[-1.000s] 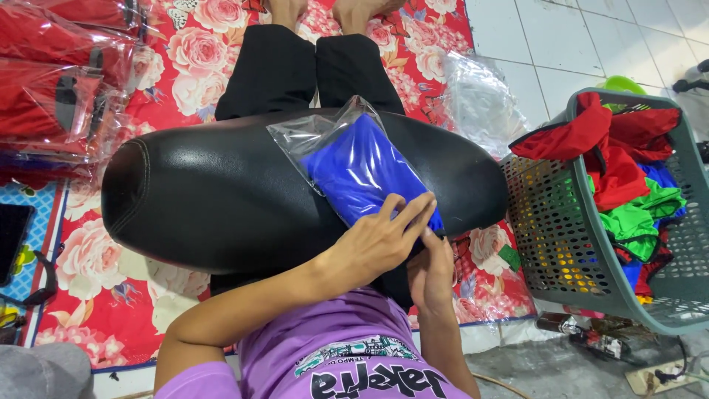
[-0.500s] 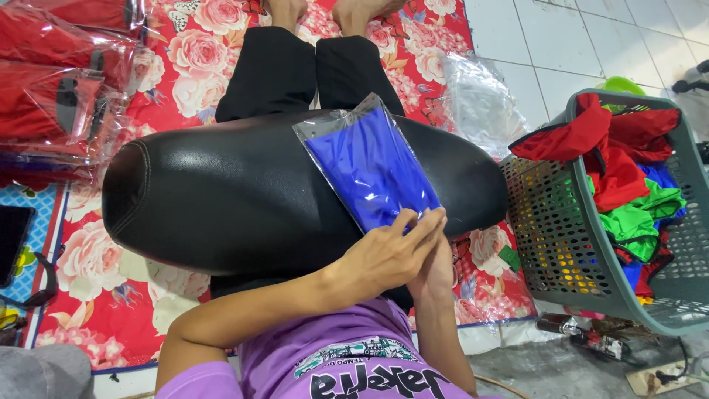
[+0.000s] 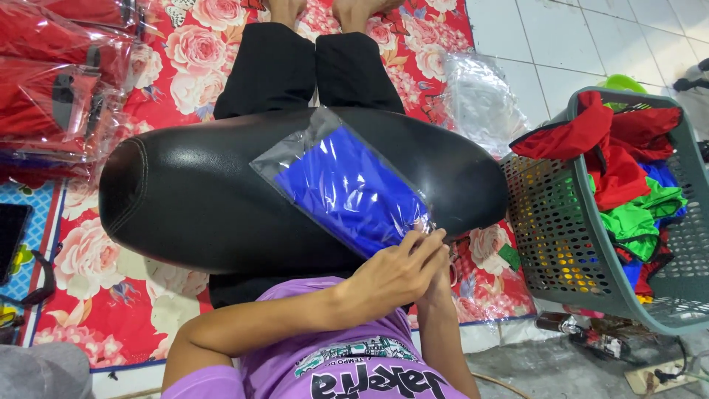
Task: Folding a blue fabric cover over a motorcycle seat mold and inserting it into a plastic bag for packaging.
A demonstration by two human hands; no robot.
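Now | bagged blue garment lies flat across black cushion | left hand fingers curled, pinching near edge; right hand hidden, cannot tell | likely light, soft, slippery film: grip a corner.

Single head-worn view, steeply downward and close over the lap, black cushion centred.

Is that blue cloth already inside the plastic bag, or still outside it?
Inside. The blue cloth shows through the shiny clear bag, whose empty end sticks out past it. Both hands cover the near end.
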